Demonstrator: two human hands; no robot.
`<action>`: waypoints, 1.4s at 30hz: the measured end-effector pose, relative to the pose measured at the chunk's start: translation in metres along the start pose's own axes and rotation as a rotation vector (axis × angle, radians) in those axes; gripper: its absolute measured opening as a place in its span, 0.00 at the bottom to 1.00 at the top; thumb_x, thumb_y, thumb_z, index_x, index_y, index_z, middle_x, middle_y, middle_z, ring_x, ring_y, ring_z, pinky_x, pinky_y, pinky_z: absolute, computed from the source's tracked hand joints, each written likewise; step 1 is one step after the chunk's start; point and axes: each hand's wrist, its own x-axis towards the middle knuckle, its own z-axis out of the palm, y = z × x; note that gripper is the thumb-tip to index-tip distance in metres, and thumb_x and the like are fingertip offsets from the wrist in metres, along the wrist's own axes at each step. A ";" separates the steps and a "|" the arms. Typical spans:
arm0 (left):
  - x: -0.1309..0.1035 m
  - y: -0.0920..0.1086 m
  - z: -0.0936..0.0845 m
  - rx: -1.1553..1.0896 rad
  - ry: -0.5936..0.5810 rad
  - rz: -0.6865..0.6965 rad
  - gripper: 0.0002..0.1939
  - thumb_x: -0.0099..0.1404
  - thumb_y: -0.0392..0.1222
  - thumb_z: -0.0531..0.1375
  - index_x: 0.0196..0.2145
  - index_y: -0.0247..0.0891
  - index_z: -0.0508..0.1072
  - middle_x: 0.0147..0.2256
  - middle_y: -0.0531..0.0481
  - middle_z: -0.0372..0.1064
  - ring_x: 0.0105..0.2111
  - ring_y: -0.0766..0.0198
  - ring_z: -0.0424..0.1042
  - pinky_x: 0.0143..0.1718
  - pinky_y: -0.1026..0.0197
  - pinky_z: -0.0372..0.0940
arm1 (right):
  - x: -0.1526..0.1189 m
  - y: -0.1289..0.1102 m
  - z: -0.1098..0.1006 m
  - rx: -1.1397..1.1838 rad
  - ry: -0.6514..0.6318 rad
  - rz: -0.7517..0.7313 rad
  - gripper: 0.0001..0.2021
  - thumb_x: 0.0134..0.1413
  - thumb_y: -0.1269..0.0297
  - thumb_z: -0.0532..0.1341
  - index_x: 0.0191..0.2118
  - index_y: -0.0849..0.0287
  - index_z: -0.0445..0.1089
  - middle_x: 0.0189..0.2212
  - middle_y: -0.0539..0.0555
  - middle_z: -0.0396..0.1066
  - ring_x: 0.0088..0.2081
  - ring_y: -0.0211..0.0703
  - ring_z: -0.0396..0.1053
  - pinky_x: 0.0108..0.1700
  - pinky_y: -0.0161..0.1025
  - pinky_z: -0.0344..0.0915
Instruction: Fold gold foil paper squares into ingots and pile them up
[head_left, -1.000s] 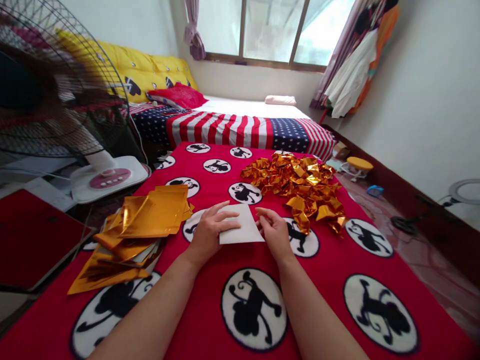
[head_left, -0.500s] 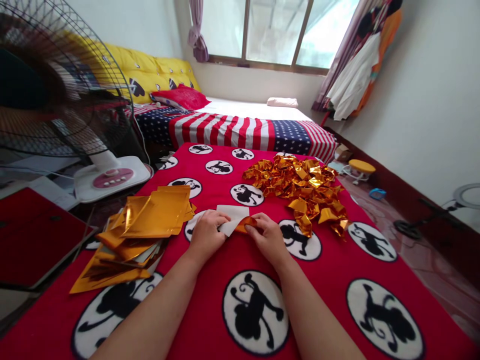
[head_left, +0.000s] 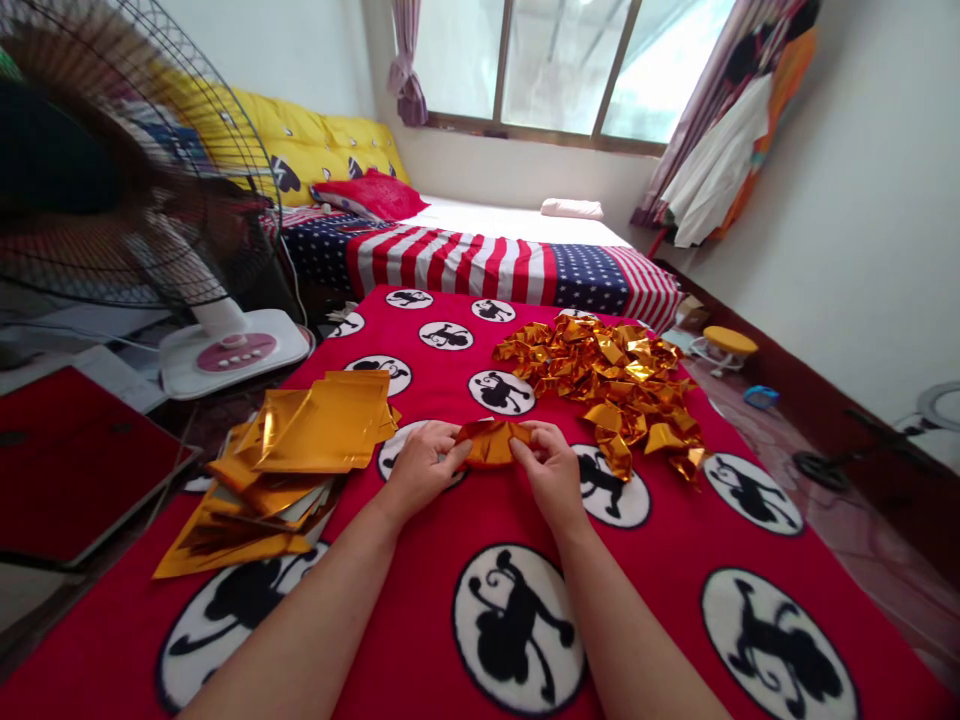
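Note:
A sheet of gold foil paper (head_left: 489, 446), partly folded with its shiny side showing, is held between both hands just above the red cloth. My left hand (head_left: 427, 463) pinches its left end, thumb on top. At the right end, my right hand (head_left: 550, 464) grips it between thumb and fingers. To the left lies a loose stack of flat gold foil sheets (head_left: 324, 428), some with pale undersides. A heap of folded gold foil pieces (head_left: 607, 365) spreads over the cloth on the right, beyond my right hand.
The red cloth (head_left: 409, 620) with white circles and black monkey figures covers the work surface. An electric fan (head_left: 232, 350) stands at the left near a red board (head_left: 82, 460). Behind is a bed (head_left: 480, 265); a yellow stool (head_left: 729, 342) stands on the floor at right.
The pale side of the sheet has been folded over, so the gold side now shows between my hands. Both thumbs now press on its ends. The view has shifted slightly.

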 end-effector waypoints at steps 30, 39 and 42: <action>-0.003 0.003 0.007 0.047 0.079 -0.048 0.07 0.56 0.40 0.65 0.22 0.37 0.76 0.41 0.45 0.72 0.37 0.61 0.71 0.35 0.61 0.65 | -0.007 -0.002 -0.005 -0.398 0.100 -0.043 0.09 0.48 0.60 0.64 0.23 0.57 0.68 0.37 0.56 0.70 0.37 0.46 0.68 0.40 0.41 0.62; -0.003 0.002 0.010 -0.054 0.067 -0.221 0.13 0.49 0.41 0.67 0.18 0.36 0.66 0.26 0.50 0.70 0.25 0.66 0.68 0.23 0.66 0.58 | -0.011 -0.005 0.003 -0.233 0.134 0.136 0.07 0.46 0.59 0.65 0.25 0.56 0.70 0.29 0.53 0.73 0.29 0.45 0.69 0.35 0.41 0.64; -0.003 0.001 0.015 -0.166 0.078 -0.237 0.10 0.50 0.41 0.67 0.27 0.37 0.69 0.23 0.55 0.69 0.24 0.66 0.68 0.24 0.66 0.60 | -0.009 -0.003 0.005 0.144 0.185 0.239 0.10 0.44 0.58 0.67 0.31 0.56 0.68 0.25 0.50 0.71 0.27 0.43 0.69 0.31 0.39 0.66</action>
